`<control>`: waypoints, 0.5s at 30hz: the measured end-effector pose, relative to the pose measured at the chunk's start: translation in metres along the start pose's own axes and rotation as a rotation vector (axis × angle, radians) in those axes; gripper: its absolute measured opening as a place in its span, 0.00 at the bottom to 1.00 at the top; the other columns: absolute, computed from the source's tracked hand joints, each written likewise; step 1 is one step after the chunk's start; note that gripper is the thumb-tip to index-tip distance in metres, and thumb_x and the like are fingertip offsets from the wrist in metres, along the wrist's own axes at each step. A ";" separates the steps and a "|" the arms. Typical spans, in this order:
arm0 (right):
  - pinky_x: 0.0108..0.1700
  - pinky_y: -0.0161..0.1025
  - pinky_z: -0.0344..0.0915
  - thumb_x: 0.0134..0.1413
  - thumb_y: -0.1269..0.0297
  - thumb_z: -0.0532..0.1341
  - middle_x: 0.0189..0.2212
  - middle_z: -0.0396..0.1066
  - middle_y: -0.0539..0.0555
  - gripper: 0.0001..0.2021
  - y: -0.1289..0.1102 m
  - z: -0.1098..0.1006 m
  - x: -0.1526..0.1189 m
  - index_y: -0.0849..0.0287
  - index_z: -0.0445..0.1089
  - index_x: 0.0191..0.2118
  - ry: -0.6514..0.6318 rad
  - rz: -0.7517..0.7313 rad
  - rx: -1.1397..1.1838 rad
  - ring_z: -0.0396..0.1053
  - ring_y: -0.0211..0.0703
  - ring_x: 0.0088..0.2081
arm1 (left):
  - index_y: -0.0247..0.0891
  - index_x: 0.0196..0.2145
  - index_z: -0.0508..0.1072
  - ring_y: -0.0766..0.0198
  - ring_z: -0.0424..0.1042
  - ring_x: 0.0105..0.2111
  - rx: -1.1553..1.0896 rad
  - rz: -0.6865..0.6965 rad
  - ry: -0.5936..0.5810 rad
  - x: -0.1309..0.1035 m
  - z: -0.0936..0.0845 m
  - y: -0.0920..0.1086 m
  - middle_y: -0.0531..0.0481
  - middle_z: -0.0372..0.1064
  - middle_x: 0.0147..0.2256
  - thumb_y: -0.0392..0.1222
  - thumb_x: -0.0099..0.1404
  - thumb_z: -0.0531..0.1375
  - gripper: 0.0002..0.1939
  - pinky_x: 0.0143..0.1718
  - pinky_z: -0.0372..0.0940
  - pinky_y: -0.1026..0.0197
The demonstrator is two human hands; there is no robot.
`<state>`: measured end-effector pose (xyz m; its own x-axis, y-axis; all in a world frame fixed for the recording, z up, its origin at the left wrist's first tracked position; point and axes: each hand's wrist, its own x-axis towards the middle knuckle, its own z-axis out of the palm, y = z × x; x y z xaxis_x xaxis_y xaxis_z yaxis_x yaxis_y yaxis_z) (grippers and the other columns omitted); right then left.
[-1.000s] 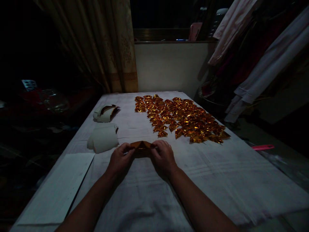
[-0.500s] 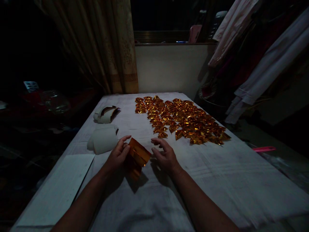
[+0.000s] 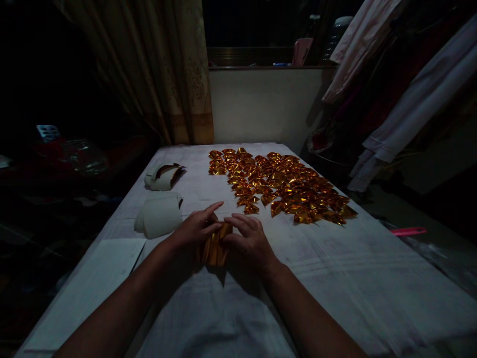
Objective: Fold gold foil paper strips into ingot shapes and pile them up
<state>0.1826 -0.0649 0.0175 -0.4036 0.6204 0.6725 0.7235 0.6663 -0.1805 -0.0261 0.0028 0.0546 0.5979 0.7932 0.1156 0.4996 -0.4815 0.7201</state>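
Observation:
A sheet of gold foil paper [image 3: 215, 247] lies folded on the white cloth-covered table [image 3: 335, 278] between my hands. My left hand [image 3: 196, 227] presses on its left side with the fingers stretched over its top. My right hand [image 3: 250, 240] holds its right side, fingertips on the fold. Beyond them, a wide spread of several folded gold paper pieces [image 3: 283, 184] covers the far middle and right of the table.
Two curled stacks of white-backed paper lie at the left: the near stack [image 3: 159, 215] and the far stack [image 3: 163, 176]. A flat white sheet [image 3: 93, 283] rests at the near left edge. A curtain [image 3: 156, 69] hangs behind, clothes [image 3: 402, 89] at the right.
The gold paper was held flat by both hands, then lifted and turned by my left hand alone. Now both hands press it down, folded narrower.

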 end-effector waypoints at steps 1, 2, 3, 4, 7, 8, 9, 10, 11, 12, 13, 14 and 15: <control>0.59 0.47 0.54 0.61 0.65 0.63 0.54 0.73 0.51 0.05 -0.002 0.000 0.001 0.48 0.77 0.38 -0.030 -0.015 -0.008 0.62 0.47 0.60 | 0.41 0.67 0.58 0.62 0.72 0.35 0.058 0.043 -0.008 0.006 0.004 -0.001 0.53 0.75 0.34 0.46 0.65 0.57 0.33 0.42 0.64 0.60; 0.59 0.46 0.53 0.62 0.66 0.63 0.53 0.74 0.50 0.05 -0.004 0.000 0.002 0.49 0.77 0.38 -0.058 -0.027 -0.011 0.63 0.46 0.59 | 0.41 0.66 0.60 0.62 0.72 0.35 0.117 0.080 -0.003 0.012 0.008 -0.003 0.53 0.75 0.33 0.45 0.64 0.57 0.32 0.44 0.64 0.59; 0.59 0.46 0.52 0.62 0.67 0.62 0.51 0.75 0.50 0.06 -0.006 0.000 0.003 0.49 0.76 0.39 -0.079 -0.036 -0.010 0.64 0.45 0.58 | 0.42 0.65 0.62 0.61 0.73 0.36 0.168 0.106 -0.012 0.016 0.013 -0.004 0.52 0.76 0.34 0.44 0.63 0.58 0.32 0.47 0.63 0.57; 0.60 0.45 0.51 0.62 0.67 0.62 0.50 0.75 0.50 0.06 -0.008 0.000 0.003 0.50 0.76 0.39 -0.090 -0.041 -0.007 0.65 0.44 0.57 | 0.42 0.64 0.63 0.60 0.73 0.38 0.217 0.117 -0.026 0.020 0.019 -0.006 0.52 0.77 0.36 0.43 0.62 0.59 0.32 0.51 0.62 0.55; 0.59 0.45 0.52 0.62 0.68 0.62 0.46 0.77 0.50 0.05 -0.012 0.001 0.004 0.52 0.75 0.37 -0.102 -0.038 -0.007 0.68 0.43 0.52 | 0.43 0.61 0.67 0.55 0.71 0.50 0.301 0.085 0.001 0.019 0.030 -0.011 0.46 0.75 0.49 0.43 0.62 0.60 0.29 0.59 0.55 0.48; 0.57 0.45 0.53 0.61 0.69 0.62 0.45 0.77 0.50 0.05 -0.012 0.001 0.004 0.53 0.75 0.36 -0.108 -0.031 -0.009 0.69 0.43 0.50 | 0.43 0.60 0.68 0.53 0.68 0.54 0.310 0.068 0.022 0.016 0.030 -0.012 0.44 0.73 0.53 0.44 0.63 0.60 0.27 0.59 0.54 0.47; 0.56 0.44 0.54 0.61 0.70 0.62 0.44 0.78 0.50 0.05 -0.013 0.002 0.004 0.54 0.75 0.37 -0.116 -0.023 -0.009 0.69 0.43 0.48 | 0.42 0.58 0.70 0.52 0.67 0.56 0.315 0.052 0.044 0.011 0.030 -0.012 0.43 0.71 0.55 0.45 0.64 0.60 0.25 0.60 0.54 0.46; 0.55 0.44 0.56 0.60 0.71 0.62 0.43 0.78 0.51 0.05 -0.014 0.002 0.004 0.55 0.74 0.37 -0.130 -0.015 -0.006 0.69 0.44 0.47 | 0.41 0.55 0.72 0.52 0.66 0.56 0.320 0.040 0.065 0.005 0.028 -0.011 0.42 0.71 0.55 0.46 0.64 0.60 0.22 0.59 0.55 0.46; 0.54 0.44 0.57 0.59 0.72 0.62 0.43 0.78 0.52 0.05 -0.015 0.002 0.004 0.56 0.74 0.38 -0.150 -0.004 -0.001 0.70 0.44 0.46 | 0.41 0.51 0.74 0.52 0.67 0.55 0.334 0.025 0.095 -0.003 0.025 -0.009 0.43 0.72 0.53 0.46 0.65 0.59 0.18 0.58 0.56 0.47; 0.54 0.44 0.57 0.59 0.72 0.62 0.42 0.77 0.52 0.05 -0.016 0.002 0.003 0.56 0.74 0.38 -0.169 0.005 0.007 0.70 0.44 0.45 | 0.41 0.47 0.76 0.52 0.68 0.53 0.348 0.004 0.125 -0.011 0.021 -0.006 0.44 0.74 0.50 0.46 0.66 0.58 0.14 0.56 0.57 0.48; 0.54 0.45 0.58 0.58 0.73 0.62 0.41 0.77 0.53 0.05 -0.017 0.002 0.003 0.57 0.74 0.38 -0.188 0.012 0.016 0.70 0.44 0.45 | 0.41 0.43 0.77 0.53 0.70 0.49 0.351 -0.009 0.156 -0.020 0.018 -0.001 0.45 0.75 0.46 0.46 0.67 0.56 0.13 0.53 0.60 0.49; 0.55 0.44 0.58 0.57 0.73 0.61 0.39 0.77 0.53 0.05 -0.019 0.002 0.003 0.57 0.73 0.37 -0.207 0.018 0.024 0.70 0.44 0.44 | 0.41 0.41 0.78 0.55 0.71 0.46 0.353 -0.011 0.154 -0.029 0.016 0.003 0.46 0.75 0.43 0.46 0.69 0.55 0.13 0.50 0.61 0.51; 0.55 0.44 0.59 0.57 0.73 0.61 0.38 0.77 0.53 0.05 -0.020 0.003 0.003 0.57 0.73 0.36 -0.222 0.020 0.031 0.70 0.44 0.44 | 0.41 0.38 0.78 0.56 0.72 0.43 0.356 -0.009 0.132 -0.039 0.014 0.008 0.46 0.76 0.41 0.47 0.70 0.53 0.14 0.47 0.62 0.52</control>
<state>0.1657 -0.0753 0.0208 -0.5052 0.7072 0.4946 0.7165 0.6632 -0.2164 -0.0361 -0.0370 0.0461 0.5183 0.8281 0.2137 0.7049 -0.5551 0.4415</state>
